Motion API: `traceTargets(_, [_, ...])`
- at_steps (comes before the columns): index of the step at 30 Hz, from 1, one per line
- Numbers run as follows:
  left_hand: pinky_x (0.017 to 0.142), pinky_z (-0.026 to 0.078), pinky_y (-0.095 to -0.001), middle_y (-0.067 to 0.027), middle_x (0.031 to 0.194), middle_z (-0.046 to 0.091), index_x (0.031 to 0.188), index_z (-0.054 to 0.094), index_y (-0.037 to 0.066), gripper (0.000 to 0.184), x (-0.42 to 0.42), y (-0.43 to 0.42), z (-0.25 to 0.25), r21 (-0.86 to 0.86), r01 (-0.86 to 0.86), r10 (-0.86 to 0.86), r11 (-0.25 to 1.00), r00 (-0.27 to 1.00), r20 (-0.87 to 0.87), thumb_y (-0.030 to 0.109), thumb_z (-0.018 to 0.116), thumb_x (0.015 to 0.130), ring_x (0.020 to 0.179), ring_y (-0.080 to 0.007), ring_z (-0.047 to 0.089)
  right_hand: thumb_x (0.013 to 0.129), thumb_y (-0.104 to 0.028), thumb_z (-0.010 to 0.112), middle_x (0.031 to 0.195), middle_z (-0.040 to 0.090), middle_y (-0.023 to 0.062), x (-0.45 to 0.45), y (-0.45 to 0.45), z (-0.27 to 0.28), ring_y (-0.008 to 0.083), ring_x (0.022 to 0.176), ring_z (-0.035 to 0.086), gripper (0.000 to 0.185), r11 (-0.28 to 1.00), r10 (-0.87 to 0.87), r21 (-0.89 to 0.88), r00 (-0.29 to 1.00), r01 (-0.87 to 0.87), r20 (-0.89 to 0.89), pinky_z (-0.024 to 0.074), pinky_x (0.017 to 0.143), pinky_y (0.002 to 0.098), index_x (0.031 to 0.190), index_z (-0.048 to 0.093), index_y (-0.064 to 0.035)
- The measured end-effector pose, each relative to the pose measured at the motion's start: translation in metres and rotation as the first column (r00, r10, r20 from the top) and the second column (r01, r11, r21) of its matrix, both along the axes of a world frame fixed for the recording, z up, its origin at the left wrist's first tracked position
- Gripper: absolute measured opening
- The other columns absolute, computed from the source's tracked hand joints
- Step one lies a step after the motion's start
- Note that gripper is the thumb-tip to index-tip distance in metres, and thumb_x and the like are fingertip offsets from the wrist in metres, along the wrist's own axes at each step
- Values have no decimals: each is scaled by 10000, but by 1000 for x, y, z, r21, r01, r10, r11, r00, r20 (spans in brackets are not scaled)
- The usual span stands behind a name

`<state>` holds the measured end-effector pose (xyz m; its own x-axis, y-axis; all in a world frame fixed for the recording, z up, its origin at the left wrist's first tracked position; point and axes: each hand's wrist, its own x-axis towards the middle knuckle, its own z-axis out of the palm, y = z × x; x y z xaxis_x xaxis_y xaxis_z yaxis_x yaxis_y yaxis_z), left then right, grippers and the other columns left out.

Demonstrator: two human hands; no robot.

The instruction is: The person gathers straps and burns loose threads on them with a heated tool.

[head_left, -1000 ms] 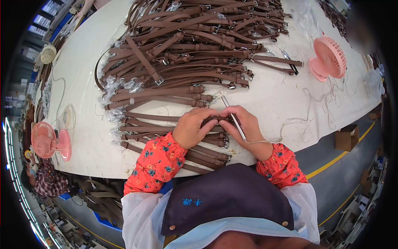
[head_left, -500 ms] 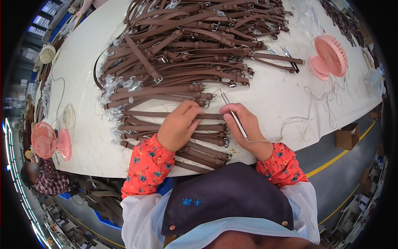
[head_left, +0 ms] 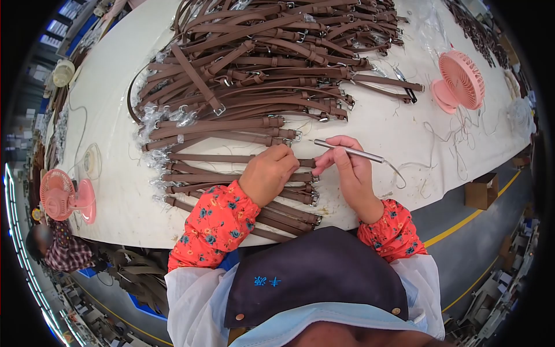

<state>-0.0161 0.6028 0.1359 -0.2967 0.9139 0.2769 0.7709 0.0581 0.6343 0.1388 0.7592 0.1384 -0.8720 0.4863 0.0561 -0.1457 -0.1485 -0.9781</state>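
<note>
Brown strap is on the white table, b/w the L hand and R hand. L hand is curled nearly shut w/ its fingertips on the strap, prob. to keep it from sliding; can't tell how hard it grips. R hand is part shut: it has a shiny pen tool b/w thumb and fingers, and its low fingertips are by the strap's end. The tool lies aslant over them, prob. so they can help too. Its cord hangs off the back, out of the way. More straps lie in rows, buckles to the R, prob. b/c that makes the ends easy to reach. Blue writing on the dark apron looks flipped, maybe "丰源". No other label is clear.
</note>
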Motion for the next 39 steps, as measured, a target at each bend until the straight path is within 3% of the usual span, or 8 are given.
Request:
traceTargets(5, [716,517,-388,-138,914,636,931,642,8,78,0,4,7,-23,-20,22,1000,994,106,0,694,874,802,-344,641,1110,-258,425,753,650,78,0,4,-3,146,679,674,332,997,-3,82,1000,1,26,537,785,276,1114,574,38])
traceTargets(11, [690,511,-365,-144,866,647,969,650,10,87,-1,5,4,9,-59,56,998,981,188,-1,684,890,773,-332,643,1107,-269,438,758,632,60,2,2,2,137,625,657,401,999,27,36,991,-32,130,510,619,268,946,631,43])
traceTargets(17, [674,511,-362,-134,866,654,979,655,21,96,0,6,4,13,-71,67,997,983,171,2,689,891,760,-325,645,1104,-268,443,750,638,61,0,2,-1,123,611,654,395,988,50,135,987,-71,152,499,606,254,966,642,44])
traceTargets(39, [673,514,-364,-126,864,661,970,661,31,99,1,6,5,18,-86,82,996,983,164,6,701,883,760,-315,653,1104,-288,435,652,643,55,-2,2,2,131,611,670,388,981,51,172,976,-89,212,500,606,260,995,650,15])
